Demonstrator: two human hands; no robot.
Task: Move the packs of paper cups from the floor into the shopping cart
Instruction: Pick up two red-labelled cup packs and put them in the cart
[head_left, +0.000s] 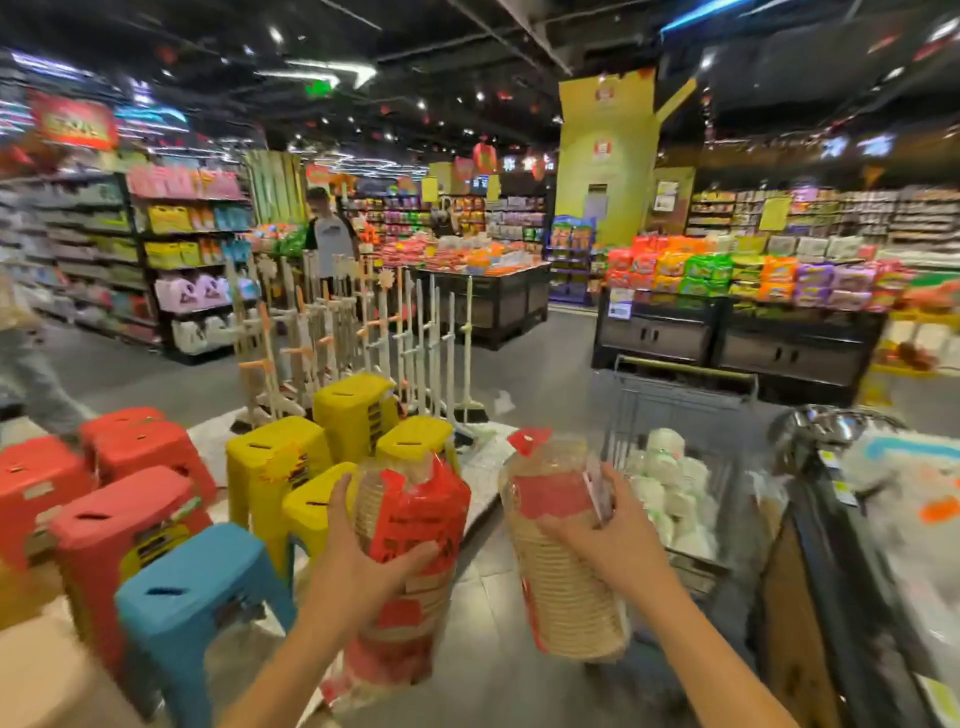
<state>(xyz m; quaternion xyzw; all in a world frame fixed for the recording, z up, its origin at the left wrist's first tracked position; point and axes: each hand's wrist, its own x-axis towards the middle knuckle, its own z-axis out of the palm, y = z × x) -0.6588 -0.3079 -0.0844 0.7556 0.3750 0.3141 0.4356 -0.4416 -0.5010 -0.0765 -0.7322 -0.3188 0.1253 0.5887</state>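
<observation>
With left grip (358, 564) clasping left pack (415, 519), right grip (615, 538) clasping right pack (553, 512), lift both clear over shopping cart (675, 405) rim.

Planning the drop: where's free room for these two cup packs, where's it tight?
Free: in the shopping cart, above the white packs up to its far wire wall; grey floor between yellow stools and cart. Tight: stools crowd the left; white packs cover the cart's near end.
</observation>
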